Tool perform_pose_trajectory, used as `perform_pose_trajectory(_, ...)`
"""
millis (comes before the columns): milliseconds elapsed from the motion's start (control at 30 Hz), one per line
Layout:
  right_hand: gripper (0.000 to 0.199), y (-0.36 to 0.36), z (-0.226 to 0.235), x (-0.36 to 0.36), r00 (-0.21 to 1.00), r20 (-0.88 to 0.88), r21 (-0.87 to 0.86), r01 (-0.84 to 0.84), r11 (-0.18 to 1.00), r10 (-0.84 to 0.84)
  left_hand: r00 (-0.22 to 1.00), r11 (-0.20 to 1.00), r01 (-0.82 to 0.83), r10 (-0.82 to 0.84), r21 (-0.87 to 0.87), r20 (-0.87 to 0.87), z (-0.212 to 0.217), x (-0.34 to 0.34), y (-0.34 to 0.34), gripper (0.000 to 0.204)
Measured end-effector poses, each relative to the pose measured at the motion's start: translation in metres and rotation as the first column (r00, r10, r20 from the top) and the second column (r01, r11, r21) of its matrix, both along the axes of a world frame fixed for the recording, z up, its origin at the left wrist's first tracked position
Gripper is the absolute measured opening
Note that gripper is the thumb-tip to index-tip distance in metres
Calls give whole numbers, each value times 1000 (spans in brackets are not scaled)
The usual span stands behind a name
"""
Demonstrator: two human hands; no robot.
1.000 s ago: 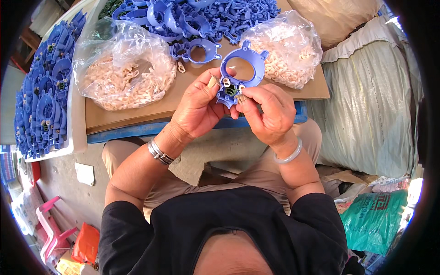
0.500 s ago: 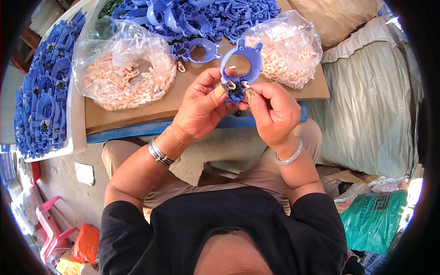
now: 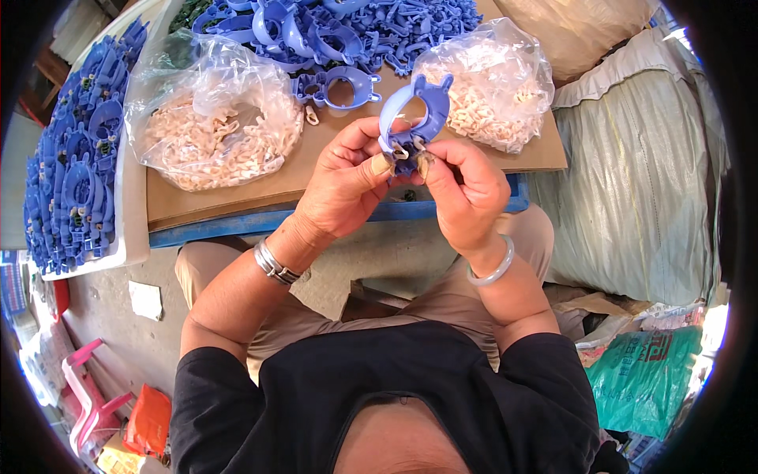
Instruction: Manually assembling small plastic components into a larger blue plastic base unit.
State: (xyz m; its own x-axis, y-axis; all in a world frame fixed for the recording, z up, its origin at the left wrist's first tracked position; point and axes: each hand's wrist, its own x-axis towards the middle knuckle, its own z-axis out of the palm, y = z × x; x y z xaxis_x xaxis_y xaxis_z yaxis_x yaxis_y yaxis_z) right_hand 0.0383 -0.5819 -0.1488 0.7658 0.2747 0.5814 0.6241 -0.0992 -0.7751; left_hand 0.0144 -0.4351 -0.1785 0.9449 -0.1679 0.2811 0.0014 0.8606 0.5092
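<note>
Both my hands hold one blue plastic ring-shaped part [image 3: 417, 112] upright above the front edge of a cardboard sheet [image 3: 237, 199]. My left hand [image 3: 347, 180] pinches its lower end from the left with thumb and fingers. My right hand [image 3: 466, 188] pinches the same end from the right, where small whitish clips sit on the part. Another blue ring part [image 3: 341, 85] lies flat on the cardboard just beyond my hands.
Two clear bags of small whitish clips lie on the cardboard, a large bag [image 3: 212, 126] at left and a smaller bag [image 3: 491, 87] at right. A heap of blue parts [image 3: 347, 24] lies behind. A white tray [image 3: 133, 229] of stacked blue parts stands at left. Woven sacks [image 3: 632, 174] stand at right.
The blue ring part has been tilted from lying nearly face-on to standing more edge-on, and both hands have shifted their pinch on its lower end.
</note>
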Motion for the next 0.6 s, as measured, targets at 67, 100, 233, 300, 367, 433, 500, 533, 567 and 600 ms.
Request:
perform_pose_trajectory(67,9,1,1,0,997,68,-36,50,998,-48,1000,1000,7,-7,30,1,-1,0,1,34)
perform_pose_trajectory(100,9,1,3,-1,995,87,-58,50,997,-45,1000,1000,7,-7,30,0,-1,0,2,34)
perform_pose_trajectory(233,9,0,7,1,990,144,-117,24,993,-7,1000,995,0,-3,99,30,-1,1,5,34)
perform_pose_trajectory(300,11,-1,8,1,976,216,-145,46,988,-13,999,992,2,-8,123,51,-1,1,4,34)
perform_pose_trajectory(367,12,-2,10,1,958,285,-172,70,983,-19,999,990,-27,21,135,50,-1,0,2,33)
perform_pose_trajectory(433,17,-5,14,3,872,490,-263,165,951,-15,999,993,-18,12,118,47,2,-3,1,34)
perform_pose_trajectory(500,19,-6,13,7,835,551,-238,142,961,13,999,995,-11,7,102,44,5,-4,1,34)
perform_pose_trajectory(533,20,-6,12,8,792,610,-218,118,969,41,1000,996,-5,2,85,31,5,-3,1,35)
perform_pose_trajectory(567,20,-7,12,9,792,609,-220,118,968,42,1000,998,1,-2,68,18,5,-3,1,35)
perform_pose_trajectory(600,20,-8,12,9,787,614,-240,118,964,56,1000,998,0,-2,67,17,4,-4,2,35)
